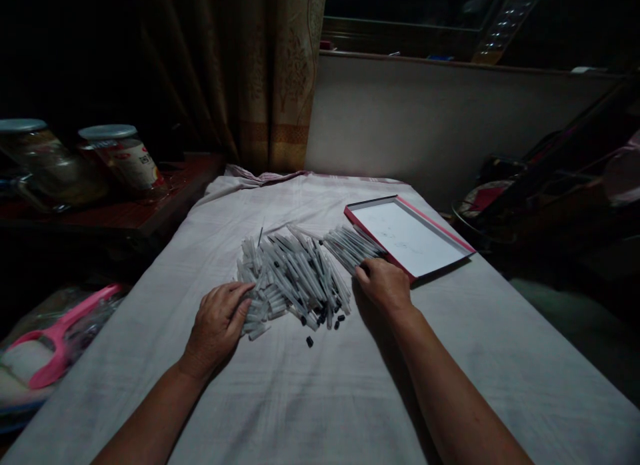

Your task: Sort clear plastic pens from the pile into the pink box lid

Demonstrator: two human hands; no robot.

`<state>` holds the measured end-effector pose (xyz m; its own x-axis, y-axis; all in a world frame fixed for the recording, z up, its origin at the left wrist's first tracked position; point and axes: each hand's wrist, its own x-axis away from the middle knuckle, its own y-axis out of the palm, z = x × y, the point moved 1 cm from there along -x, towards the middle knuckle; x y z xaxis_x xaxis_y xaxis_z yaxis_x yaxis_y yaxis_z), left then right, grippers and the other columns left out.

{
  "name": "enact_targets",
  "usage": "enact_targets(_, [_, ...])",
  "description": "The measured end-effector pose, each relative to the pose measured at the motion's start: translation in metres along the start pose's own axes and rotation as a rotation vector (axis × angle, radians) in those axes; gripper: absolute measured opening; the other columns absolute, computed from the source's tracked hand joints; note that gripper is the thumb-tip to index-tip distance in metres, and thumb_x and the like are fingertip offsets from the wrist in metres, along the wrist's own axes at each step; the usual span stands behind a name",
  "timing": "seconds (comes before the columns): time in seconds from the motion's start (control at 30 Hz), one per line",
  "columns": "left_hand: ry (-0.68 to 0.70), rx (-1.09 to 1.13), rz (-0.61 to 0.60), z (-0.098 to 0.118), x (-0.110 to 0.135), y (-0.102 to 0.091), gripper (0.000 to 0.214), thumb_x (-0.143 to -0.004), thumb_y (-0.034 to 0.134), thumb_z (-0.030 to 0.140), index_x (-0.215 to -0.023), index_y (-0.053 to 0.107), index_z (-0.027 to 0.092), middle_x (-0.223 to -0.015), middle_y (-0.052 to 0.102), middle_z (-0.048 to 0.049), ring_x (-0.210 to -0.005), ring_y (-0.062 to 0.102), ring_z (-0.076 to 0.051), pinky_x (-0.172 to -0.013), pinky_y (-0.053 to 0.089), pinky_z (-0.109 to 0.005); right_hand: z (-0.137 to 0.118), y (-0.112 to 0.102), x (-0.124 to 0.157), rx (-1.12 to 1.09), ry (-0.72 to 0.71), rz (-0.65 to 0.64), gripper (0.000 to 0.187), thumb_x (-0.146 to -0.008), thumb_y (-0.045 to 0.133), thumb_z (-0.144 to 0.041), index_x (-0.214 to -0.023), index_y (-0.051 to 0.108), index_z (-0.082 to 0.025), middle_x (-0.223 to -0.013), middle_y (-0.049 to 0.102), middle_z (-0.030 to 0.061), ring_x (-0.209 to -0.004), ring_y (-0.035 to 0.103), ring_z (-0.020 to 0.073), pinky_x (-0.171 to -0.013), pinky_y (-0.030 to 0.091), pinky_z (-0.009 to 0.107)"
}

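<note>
A loose heap of clear pen barrels point(300, 265) lies on the cloth, with short clear pen caps point(270, 302) along its left side. My left hand point(217, 318) is at those caps, thumb and forefinger curled close together; what they pinch is too dim to make out. Beside the heap, a neater row of pens point(353, 245) rests against the edge of a shallow red-rimmed box lid point(415, 238). My right hand point(385, 283) is closed at the near end of that row, its fingertips partly hidden. Several small black plugs point(310, 342) lie at the heap's near edge.
A pale checked cloth point(310, 398) covers the table. To the left, a dark red cabinet point(175, 185) holds lidded jars point(125, 158). Below it is a pink-handled item point(65, 332) among plastic bags. A curtain point(280, 72) and a wall point(400, 112) stand behind.
</note>
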<state>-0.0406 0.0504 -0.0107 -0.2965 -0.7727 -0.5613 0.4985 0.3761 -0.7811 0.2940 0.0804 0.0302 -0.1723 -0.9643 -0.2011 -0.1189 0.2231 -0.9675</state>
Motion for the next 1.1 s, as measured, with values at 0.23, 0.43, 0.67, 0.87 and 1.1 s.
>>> enact_targets(0.23, [0.061,-0.033,0.054,0.005,-0.002,-0.004,0.028,-0.098,0.046,0.030,-0.120,0.061,0.021,-0.105,0.067,-0.0085,-0.099,0.062,-0.023,-0.087,0.049,-0.038,0.021,-0.020,0.004,-0.608,0.083,0.331,0.030,-0.078,0.059,-0.044,-0.075,0.074,-0.018,-0.072,0.073,0.0068,-0.065,0.064,0.0204,-0.064,0.048,0.030])
enact_targets(0.43, [0.079,-0.051,0.120,0.019,-0.003,-0.012,0.042,-0.095,0.052,0.031,-0.136,0.047,0.023,-0.127,0.058,-0.0130,-0.117,0.056,-0.028,-0.097,0.047,-0.044,-0.015,-0.034,0.016,-1.076,-0.027,-0.086,0.029,-0.070,0.067,-0.045,-0.063,0.067,-0.017,-0.052,0.057,-0.0016,-0.049,0.049,0.0123,-0.049,0.039,0.025])
enact_targets(0.67, [0.221,0.009,0.058,0.027,-0.002,-0.014,0.026,-0.096,0.052,0.034,-0.118,0.056,0.022,-0.099,0.071,-0.0062,-0.092,0.065,-0.022,-0.092,0.047,-0.040,-0.057,-0.023,0.032,-1.155,-0.069,-0.375,0.029,-0.072,0.061,-0.041,-0.053,0.055,-0.019,-0.049,0.042,-0.0056,-0.048,0.038,0.0091,-0.047,0.032,0.022])
enact_targets(0.87, [0.207,0.036,0.063,0.032,-0.002,-0.016,0.016,-0.097,0.049,0.029,-0.101,0.061,0.021,-0.086,0.072,-0.0037,-0.081,0.065,-0.019,-0.087,0.047,-0.036,-0.055,-0.020,0.032,-1.205,-0.064,-0.388,0.033,-0.072,0.062,-0.046,-0.055,0.056,-0.018,-0.049,0.043,-0.0049,-0.049,0.037,0.0091,-0.047,0.029,0.022])
enact_targets(1.1, [0.156,0.031,0.032,0.028,-0.001,-0.015,0.020,-0.098,0.047,0.031,-0.101,0.064,0.021,-0.088,0.072,-0.0043,-0.082,0.066,-0.019,-0.082,0.050,-0.034,-0.056,-0.019,0.032,-1.220,-0.101,-0.379,0.030,-0.073,0.065,-0.043,-0.060,0.065,-0.016,-0.051,0.052,-0.0037,-0.051,0.044,0.0094,-0.050,0.036,0.022])
